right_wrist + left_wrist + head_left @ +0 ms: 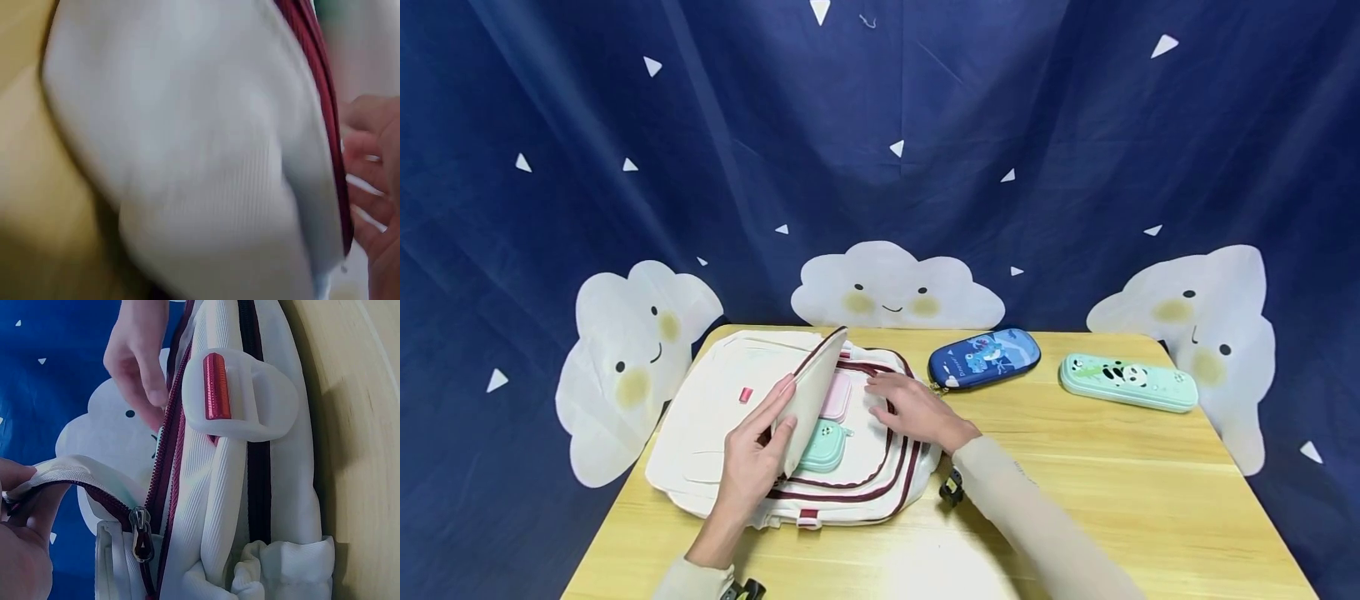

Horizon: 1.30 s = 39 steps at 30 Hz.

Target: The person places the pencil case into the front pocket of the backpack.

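A white backpack [700, 417] with burgundy zipper trim lies on the table, its front pocket unzipped. My left hand [752, 446] holds the pocket's flap [812, 392] raised, thumb on one side and fingers on the other; in the left wrist view that hand [25, 531] pinches the zippered edge. Inside the pocket lie a pink case [837, 396] and a mint-green case [824, 448]. My right hand [917, 408] reaches over the pocket's right edge with loosely bent fingers, holding nothing visible. In the right wrist view its fingers [369, 175] are beside the burgundy zipper [325, 94].
Behind the bag, to the right, lies a blue pencil case [985, 358] with a cartoon print. Farther right is a mint pencil case [1127, 383] with a panda. A dark blue curtain [880, 125] with cloud faces hangs behind the wooden table [1112, 483].
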Available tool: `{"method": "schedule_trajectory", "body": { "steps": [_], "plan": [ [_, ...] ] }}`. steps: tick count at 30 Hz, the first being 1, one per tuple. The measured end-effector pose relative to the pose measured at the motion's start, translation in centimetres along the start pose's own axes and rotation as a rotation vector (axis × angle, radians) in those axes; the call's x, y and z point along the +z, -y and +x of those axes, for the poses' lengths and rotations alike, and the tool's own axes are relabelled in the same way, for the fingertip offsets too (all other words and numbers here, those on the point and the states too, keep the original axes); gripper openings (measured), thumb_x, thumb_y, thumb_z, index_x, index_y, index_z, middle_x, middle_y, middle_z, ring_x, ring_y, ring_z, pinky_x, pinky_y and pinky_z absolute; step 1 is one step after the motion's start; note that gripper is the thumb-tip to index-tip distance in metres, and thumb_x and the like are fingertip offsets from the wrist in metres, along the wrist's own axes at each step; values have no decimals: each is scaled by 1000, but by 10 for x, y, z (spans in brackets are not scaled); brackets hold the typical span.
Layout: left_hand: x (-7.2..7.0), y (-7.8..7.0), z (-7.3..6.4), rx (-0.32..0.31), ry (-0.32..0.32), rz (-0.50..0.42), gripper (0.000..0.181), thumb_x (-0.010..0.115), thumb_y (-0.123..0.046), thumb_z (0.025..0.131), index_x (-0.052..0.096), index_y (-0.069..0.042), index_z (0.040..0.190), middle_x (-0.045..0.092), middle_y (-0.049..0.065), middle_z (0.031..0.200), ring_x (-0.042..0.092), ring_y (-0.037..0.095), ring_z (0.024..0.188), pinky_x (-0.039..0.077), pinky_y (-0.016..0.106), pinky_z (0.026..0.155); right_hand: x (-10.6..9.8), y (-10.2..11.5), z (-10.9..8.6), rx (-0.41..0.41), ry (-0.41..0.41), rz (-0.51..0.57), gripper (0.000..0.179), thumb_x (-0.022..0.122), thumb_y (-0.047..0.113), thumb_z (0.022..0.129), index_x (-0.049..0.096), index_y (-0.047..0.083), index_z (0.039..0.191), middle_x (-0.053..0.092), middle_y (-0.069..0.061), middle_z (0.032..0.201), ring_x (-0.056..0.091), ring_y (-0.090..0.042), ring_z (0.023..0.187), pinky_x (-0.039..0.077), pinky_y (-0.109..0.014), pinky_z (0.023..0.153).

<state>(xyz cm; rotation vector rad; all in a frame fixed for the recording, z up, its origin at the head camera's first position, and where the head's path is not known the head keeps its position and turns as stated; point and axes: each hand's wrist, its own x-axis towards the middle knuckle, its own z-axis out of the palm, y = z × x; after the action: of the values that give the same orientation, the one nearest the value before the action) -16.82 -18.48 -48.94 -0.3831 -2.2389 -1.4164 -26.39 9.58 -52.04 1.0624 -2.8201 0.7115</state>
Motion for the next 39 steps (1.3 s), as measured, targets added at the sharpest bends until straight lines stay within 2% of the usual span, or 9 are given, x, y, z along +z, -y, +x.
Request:
{"method": "schedule_trajectory", "body": {
  "steps": [6,15,21,27,32,39],
  "plan": [
    [0,0,0,-14,5,-6,49,71,5,102,68,-10,149,64,7,157,51,-3,148,38,11,124,-11,-26,-17,-50,-78,30,34,68,24,108,76,7,137,72,-9,146,58,-34,148,50,-54,124],
    [-1,-1,1,9,11,-13,48,71,6,102,68,-8,148,64,10,156,52,-3,148,39,11,123,-25,-50,-38,-77,-122,49,34,72,20,106,76,3,135,70,-14,148,58,-39,146,47,-60,124],
    [-1,0,1,30,9,-21,47,71,6,101,69,-5,146,65,12,154,53,-4,147,39,11,123,-30,-62,-46,-43,-126,18,37,71,24,107,75,7,139,69,-11,150,58,-37,147,48,-57,125],
    [0,-1,0,49,-6,-18,49,71,8,100,69,-8,146,66,10,154,53,-3,147,38,11,123,-38,-73,-56,-11,-110,28,34,71,22,106,76,6,136,68,-14,151,57,-39,148,45,-62,125],
    [-1,0,0,64,-6,-25,48,71,8,100,69,-6,146,66,12,154,53,-3,147,39,11,123,-43,-83,-62,8,-106,29,37,72,25,106,75,5,138,67,-12,152,56,-39,148,45,-62,126],
    [-3,1,0,30,13,-26,46,70,6,102,68,-5,147,64,12,156,52,-3,148,39,12,123,-50,-97,-69,17,-131,2,38,74,24,105,75,6,139,68,-11,151,56,-40,148,42,-65,127]
  ]
}}
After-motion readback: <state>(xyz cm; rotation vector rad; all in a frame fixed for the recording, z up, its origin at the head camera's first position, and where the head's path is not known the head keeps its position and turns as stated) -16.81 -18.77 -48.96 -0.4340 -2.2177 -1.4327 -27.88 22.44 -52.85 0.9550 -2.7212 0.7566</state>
